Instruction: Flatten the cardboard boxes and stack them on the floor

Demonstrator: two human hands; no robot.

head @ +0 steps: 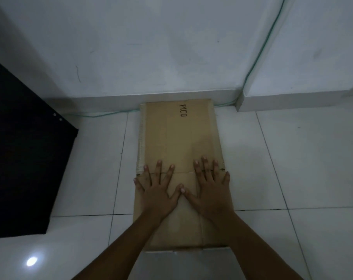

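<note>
From the head view, we press our left hand (155,190) and right hand (209,190), fingers spread flat and gripping nothing, on the flattened brown cardboard box (179,138), likely to crush its creases. It lies on the white tiled floor (293,158), long axis running from us to the wall's edge.

White tiled floor (293,158) with a bright light spot (31,261) at lower left. White wall (151,47); green cable (260,55) down its corner and along the base. Black panel (24,148) at left.
</note>
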